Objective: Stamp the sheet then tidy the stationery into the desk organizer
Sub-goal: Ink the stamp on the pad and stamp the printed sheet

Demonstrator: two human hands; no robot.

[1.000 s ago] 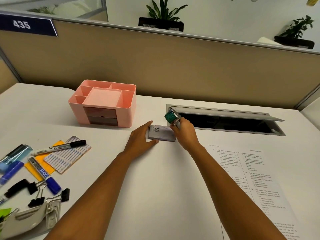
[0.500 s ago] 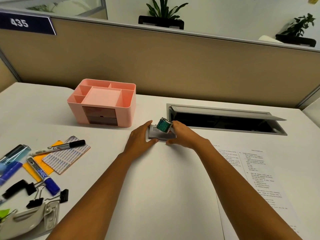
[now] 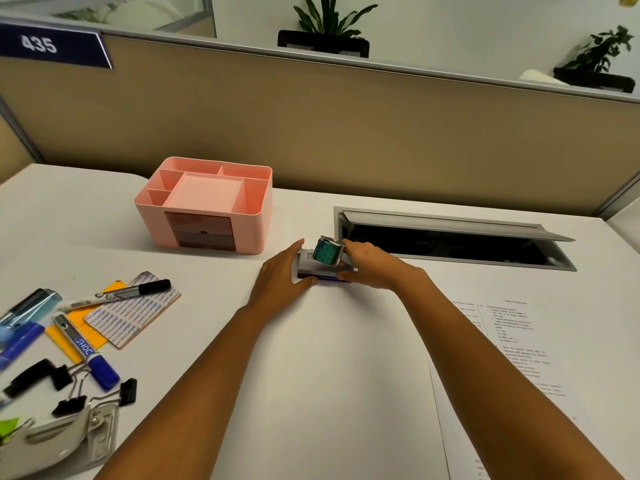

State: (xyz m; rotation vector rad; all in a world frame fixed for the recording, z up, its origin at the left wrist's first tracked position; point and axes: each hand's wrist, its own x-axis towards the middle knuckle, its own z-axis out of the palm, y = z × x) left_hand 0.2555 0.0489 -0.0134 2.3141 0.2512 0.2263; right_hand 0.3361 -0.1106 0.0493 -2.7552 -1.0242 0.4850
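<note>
Nearest me, the white printed sheet [image 3: 512, 344] lies unstamped at right. Beyond it my left hand [image 3: 282, 277] braces the flat grey ink pad case [image 3: 320, 268] so it can't slide — my right hand [image 3: 369, 263] grips the green-banded metal date stamp [image 3: 328, 251] and also pinches the case's edge, apparently to open it. Farther off, the pink plastic desk organizer [image 3: 207, 209] waits empty.
</note>
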